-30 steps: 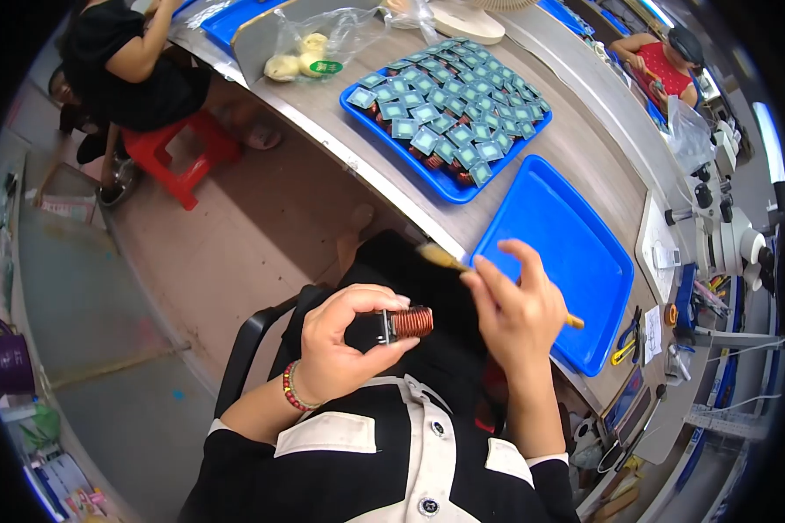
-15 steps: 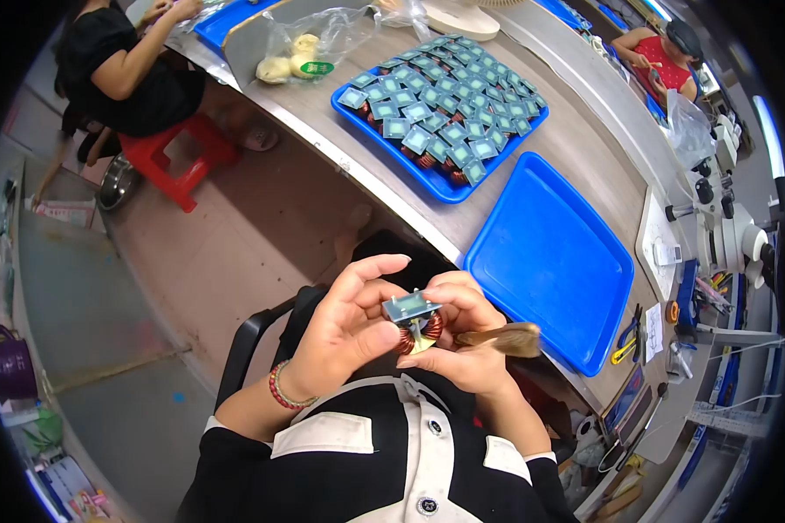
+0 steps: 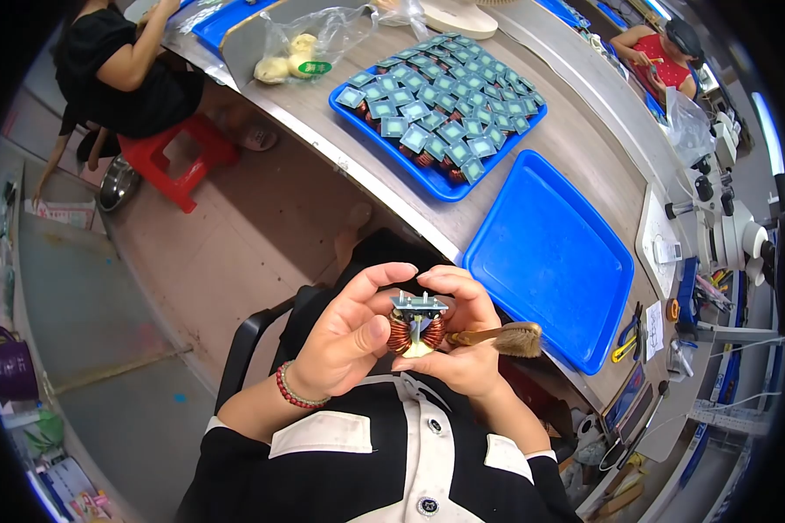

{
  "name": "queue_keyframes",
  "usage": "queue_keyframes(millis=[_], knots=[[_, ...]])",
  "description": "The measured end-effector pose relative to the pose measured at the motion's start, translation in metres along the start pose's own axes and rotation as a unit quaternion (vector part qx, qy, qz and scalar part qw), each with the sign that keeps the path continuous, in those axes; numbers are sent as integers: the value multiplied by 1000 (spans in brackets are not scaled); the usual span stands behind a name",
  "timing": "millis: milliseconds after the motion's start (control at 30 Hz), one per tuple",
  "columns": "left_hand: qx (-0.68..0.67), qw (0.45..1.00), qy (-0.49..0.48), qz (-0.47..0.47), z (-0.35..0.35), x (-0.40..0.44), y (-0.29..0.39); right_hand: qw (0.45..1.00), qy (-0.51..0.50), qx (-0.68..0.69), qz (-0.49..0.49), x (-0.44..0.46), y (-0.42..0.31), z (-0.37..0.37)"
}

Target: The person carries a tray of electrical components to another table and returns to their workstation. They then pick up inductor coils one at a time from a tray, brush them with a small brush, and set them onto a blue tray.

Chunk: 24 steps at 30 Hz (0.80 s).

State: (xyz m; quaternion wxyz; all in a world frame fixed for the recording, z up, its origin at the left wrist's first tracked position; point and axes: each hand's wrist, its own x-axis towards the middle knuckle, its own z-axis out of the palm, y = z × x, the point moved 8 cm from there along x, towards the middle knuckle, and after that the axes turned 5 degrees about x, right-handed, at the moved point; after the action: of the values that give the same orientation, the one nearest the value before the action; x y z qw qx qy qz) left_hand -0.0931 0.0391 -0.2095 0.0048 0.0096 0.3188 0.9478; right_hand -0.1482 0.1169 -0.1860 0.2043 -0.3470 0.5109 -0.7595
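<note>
A copper-wound coil point(image 3: 401, 336) with a small green board point(image 3: 419, 303) on top is held in front of my chest, its metal pins pointing up. My right hand point(image 3: 469, 353) grips its right side and base, the thumb underneath. A brush point(image 3: 516, 339) with brown bristles is also tucked in that hand, bristles pointing right. My left hand point(image 3: 344, 331) curls around the coil's left side, index finger arched above and thumb lifted just beside the windings. Its fingertips behind the coil are partly hidden.
A blue tray point(image 3: 445, 190) piled with similar coils stands on the bench point(image 3: 576, 139). Nearer lies a second blue tray point(image 3: 549, 261). A plastic bag point(image 3: 327, 39) with round buns is at the back. One person sits on a red stool point(image 3: 179, 166); another point(image 3: 658, 65) works far right.
The coil has tilted so its board now shows edge-on with pins upward. My left thumb has lifted from the windings, and my right index finger has risen above the board.
</note>
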Motion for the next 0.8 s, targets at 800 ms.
queue_keyframes(millis=[800], knots=[[270, 958, 55, 75, 4, -5, 16, 994, 30, -28, -103, -14, -8, -2]])
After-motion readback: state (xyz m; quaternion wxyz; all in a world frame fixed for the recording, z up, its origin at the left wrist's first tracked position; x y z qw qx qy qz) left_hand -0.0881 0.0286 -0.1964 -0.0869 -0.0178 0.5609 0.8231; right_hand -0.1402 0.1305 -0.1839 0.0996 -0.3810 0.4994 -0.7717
